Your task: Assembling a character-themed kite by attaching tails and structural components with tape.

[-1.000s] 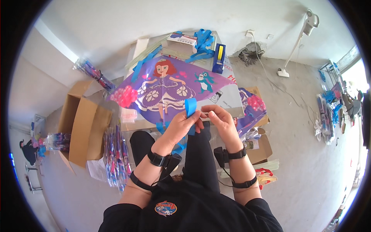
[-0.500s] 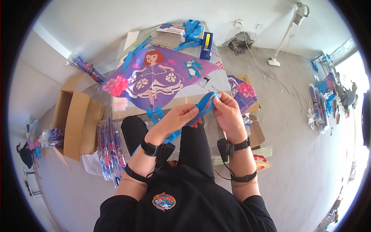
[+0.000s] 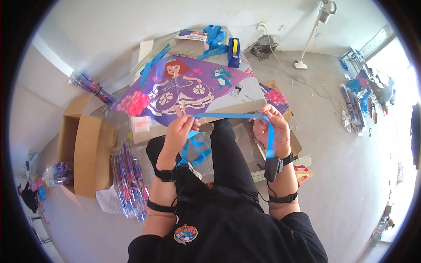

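Note:
A blue ribbon is stretched almost level between my two hands, above my lap. My left hand pinches one end of the span, and more blue ribbon hangs in loops below it. On the other side, my right hand grips the ribbon between thumb and fingers, with a length draping down over the palm toward the wrist. Just beyond the hands lies a purple kite sheet printed with a red-haired figure in a gown and a small blue animal. Its pink flower-patterned corner points left.
The kite sheet rests on a box-topped table. At its back are a blue tape dispenser, a small carton and a heap of blue ribbon. An open cardboard box and wrapped kite bundles stand left.
My hands have moved apart, pulling the bunched ribbon into a straight span. My right hand has shifted right and turned its palm up; my left has shifted left.

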`<action>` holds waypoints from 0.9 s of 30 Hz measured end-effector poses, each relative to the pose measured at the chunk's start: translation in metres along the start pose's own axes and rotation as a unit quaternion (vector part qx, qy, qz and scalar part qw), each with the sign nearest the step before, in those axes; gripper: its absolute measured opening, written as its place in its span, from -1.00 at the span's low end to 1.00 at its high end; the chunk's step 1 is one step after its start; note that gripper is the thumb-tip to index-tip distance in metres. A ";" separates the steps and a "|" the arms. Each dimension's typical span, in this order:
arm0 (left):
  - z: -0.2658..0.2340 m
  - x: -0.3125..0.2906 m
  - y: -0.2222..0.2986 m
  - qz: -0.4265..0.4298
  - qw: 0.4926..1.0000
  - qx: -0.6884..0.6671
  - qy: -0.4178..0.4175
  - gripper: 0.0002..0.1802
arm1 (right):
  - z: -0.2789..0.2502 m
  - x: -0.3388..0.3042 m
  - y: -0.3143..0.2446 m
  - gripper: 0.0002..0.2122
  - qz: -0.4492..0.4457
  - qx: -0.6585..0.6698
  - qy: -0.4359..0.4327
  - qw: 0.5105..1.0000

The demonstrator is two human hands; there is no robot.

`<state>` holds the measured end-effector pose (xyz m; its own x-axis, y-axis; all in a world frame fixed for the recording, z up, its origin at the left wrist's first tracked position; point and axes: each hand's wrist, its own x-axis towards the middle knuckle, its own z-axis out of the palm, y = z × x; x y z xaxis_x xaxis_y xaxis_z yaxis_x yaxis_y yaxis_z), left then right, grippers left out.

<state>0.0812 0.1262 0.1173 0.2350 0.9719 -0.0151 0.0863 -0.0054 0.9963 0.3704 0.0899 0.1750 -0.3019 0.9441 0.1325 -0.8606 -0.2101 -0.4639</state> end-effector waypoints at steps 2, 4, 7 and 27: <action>-0.020 -0.006 -0.015 0.015 1.000 -0.005 0.002 -0.72 | 0.016 0.007 0.004 -0.85 -0.021 0.002 -0.032 0.999; -0.033 -0.013 -0.027 -0.010 1.000 0.001 0.015 -0.72 | 0.036 0.016 0.011 -0.84 -0.058 -0.026 0.040 0.997; -0.042 -0.031 -0.033 -0.028 0.999 -0.017 -0.015 -0.70 | 0.046 0.033 0.025 -0.84 -0.068 -0.097 0.042 0.992; -0.058 -0.093 0.031 0.096 0.992 0.080 -0.027 -0.67 | 0.078 0.056 0.123 -0.96 0.014 -0.368 0.028 0.929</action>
<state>0.0055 0.0490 0.1550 0.3139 0.9352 0.1640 0.1859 -0.2299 0.9553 0.2155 0.0965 0.1936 -0.2801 0.9570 0.0758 -0.3323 -0.0226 -0.9429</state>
